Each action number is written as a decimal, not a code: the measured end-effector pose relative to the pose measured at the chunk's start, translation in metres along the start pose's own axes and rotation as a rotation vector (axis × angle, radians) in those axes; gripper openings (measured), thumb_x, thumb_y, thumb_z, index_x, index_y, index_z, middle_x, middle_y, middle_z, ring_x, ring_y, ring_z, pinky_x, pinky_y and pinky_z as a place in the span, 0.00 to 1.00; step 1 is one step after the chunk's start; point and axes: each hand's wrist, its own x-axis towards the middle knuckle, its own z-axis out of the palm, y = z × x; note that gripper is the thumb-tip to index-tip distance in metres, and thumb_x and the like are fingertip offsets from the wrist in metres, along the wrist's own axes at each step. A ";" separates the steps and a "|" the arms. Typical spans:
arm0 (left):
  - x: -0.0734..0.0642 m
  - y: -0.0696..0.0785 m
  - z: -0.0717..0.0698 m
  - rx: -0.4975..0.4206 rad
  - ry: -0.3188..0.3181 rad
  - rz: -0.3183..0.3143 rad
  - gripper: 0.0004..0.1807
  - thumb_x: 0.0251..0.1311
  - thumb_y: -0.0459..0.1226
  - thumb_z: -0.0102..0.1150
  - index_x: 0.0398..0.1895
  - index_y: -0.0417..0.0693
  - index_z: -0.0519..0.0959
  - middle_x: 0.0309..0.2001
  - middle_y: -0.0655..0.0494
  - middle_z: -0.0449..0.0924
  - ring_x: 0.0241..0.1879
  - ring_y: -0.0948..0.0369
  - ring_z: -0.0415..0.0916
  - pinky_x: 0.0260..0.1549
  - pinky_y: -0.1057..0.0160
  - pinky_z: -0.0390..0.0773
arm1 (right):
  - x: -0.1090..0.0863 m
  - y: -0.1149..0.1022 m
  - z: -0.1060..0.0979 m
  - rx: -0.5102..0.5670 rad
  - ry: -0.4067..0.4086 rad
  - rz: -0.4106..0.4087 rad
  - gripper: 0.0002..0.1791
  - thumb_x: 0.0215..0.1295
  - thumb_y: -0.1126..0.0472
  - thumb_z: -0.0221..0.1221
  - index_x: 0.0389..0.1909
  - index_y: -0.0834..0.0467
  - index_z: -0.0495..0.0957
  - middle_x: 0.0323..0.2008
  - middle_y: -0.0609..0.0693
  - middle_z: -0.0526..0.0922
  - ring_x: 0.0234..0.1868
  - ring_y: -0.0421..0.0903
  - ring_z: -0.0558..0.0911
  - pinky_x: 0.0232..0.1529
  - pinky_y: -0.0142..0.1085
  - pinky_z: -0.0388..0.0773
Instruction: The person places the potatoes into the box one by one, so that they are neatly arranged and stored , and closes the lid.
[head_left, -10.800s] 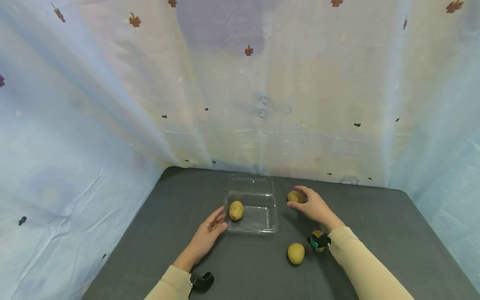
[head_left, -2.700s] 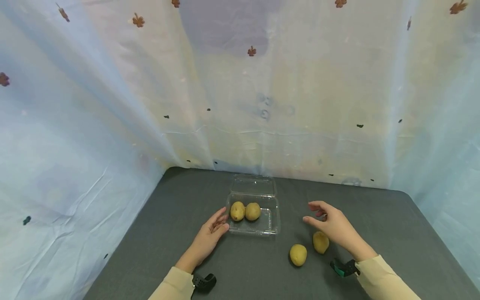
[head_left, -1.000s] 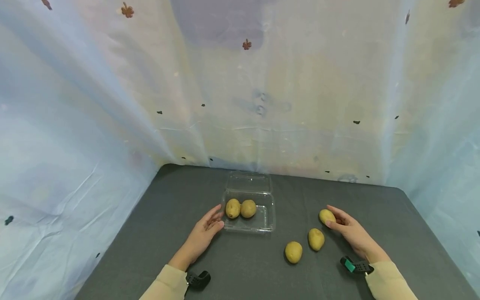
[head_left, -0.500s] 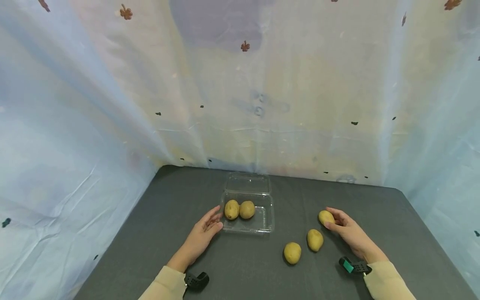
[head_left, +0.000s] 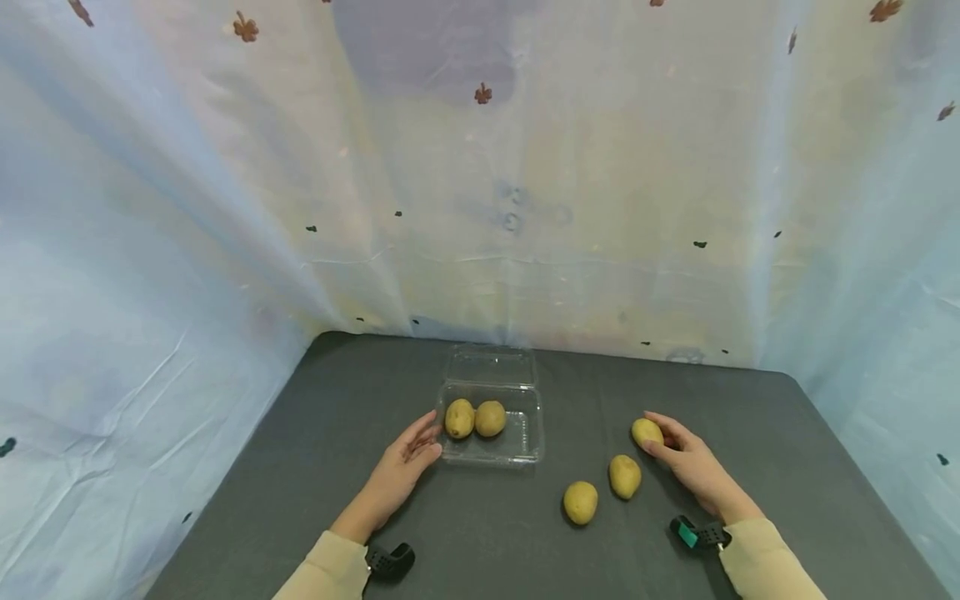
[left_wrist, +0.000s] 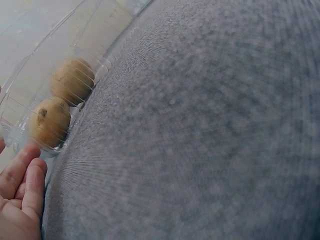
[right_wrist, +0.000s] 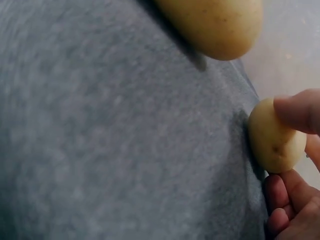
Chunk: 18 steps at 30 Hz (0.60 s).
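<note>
A clear plastic clamshell box [head_left: 525,454] stands on the dark table with its lid [head_left: 491,367] folded back. Two potatoes lie side by side in its left part: one potato [head_left: 460,418] by the left wall, another potato [head_left: 491,418] beside it. My left hand [head_left: 401,467] lies at the box's left front corner, fingers loosely extended; whether they touch the wall I cannot tell. My right hand [head_left: 693,467] pinches a potato [right_wrist: 272,135] between thumb and fingers, at or just above the table. Two loose potatoes, one nearer [head_left: 581,502] and one farther [head_left: 625,477], lie left of that hand.
The dark grey cloth-covered table [head_left: 480,542] has its far edge against a pale printed curtain [head_left: 585,250], which also hangs along the left and right sides. A black wrist strap [head_left: 390,562] sits at the left wrist and another strap [head_left: 697,533] at the right.
Since the oldest frame a second potato has come into the box, and my right hand has moved nearer and right, taking hold of another potato. Over the last second both hands stay almost still.
</note>
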 end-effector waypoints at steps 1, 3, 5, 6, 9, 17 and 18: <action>0.000 0.000 0.000 0.001 -0.001 0.000 0.30 0.71 0.42 0.53 0.73 0.66 0.58 0.67 0.54 0.66 0.67 0.56 0.61 0.63 0.49 0.64 | 0.000 0.000 0.000 -0.005 0.004 -0.005 0.37 0.67 0.42 0.56 0.73 0.48 0.59 0.60 0.56 0.68 0.53 0.51 0.68 0.45 0.39 0.70; 0.000 0.000 0.000 0.001 -0.001 0.002 0.30 0.71 0.42 0.53 0.74 0.66 0.58 0.67 0.53 0.66 0.68 0.56 0.61 0.63 0.49 0.64 | -0.001 -0.001 0.000 -0.006 0.007 -0.006 0.37 0.67 0.42 0.57 0.73 0.49 0.59 0.56 0.55 0.70 0.50 0.51 0.68 0.42 0.37 0.70; 0.001 -0.001 -0.001 -0.007 -0.003 0.010 0.31 0.71 0.41 0.53 0.74 0.64 0.57 0.68 0.52 0.66 0.68 0.55 0.61 0.63 0.49 0.64 | -0.001 -0.003 -0.001 0.000 -0.006 -0.011 0.37 0.67 0.44 0.58 0.73 0.50 0.58 0.55 0.56 0.69 0.49 0.51 0.67 0.40 0.36 0.70; 0.001 -0.001 -0.001 -0.014 -0.005 0.013 0.31 0.71 0.42 0.53 0.74 0.64 0.57 0.68 0.51 0.65 0.68 0.55 0.61 0.63 0.49 0.63 | -0.001 -0.003 -0.002 0.005 -0.015 -0.011 0.38 0.67 0.44 0.59 0.73 0.50 0.58 0.56 0.56 0.69 0.49 0.51 0.67 0.40 0.36 0.71; -0.002 0.006 0.001 -0.026 -0.008 0.005 0.32 0.71 0.41 0.53 0.75 0.60 0.56 0.68 0.48 0.64 0.69 0.52 0.59 0.64 0.47 0.61 | -0.002 -0.004 -0.007 0.019 -0.063 -0.010 0.39 0.67 0.47 0.60 0.74 0.51 0.56 0.61 0.58 0.66 0.53 0.53 0.67 0.43 0.38 0.72; -0.002 0.000 0.001 -0.016 -0.004 0.011 0.32 0.69 0.46 0.55 0.74 0.63 0.57 0.68 0.51 0.65 0.68 0.55 0.60 0.65 0.49 0.60 | 0.000 0.003 -0.016 -0.023 -0.100 0.007 0.40 0.65 0.44 0.60 0.73 0.52 0.58 0.66 0.57 0.65 0.56 0.53 0.67 0.46 0.42 0.73; -0.002 0.000 0.001 -0.009 -0.005 0.014 0.32 0.69 0.46 0.55 0.74 0.63 0.57 0.68 0.51 0.65 0.68 0.55 0.60 0.65 0.49 0.60 | 0.001 0.003 -0.015 -0.033 -0.090 0.006 0.40 0.64 0.43 0.61 0.73 0.52 0.59 0.65 0.57 0.65 0.56 0.53 0.68 0.46 0.42 0.73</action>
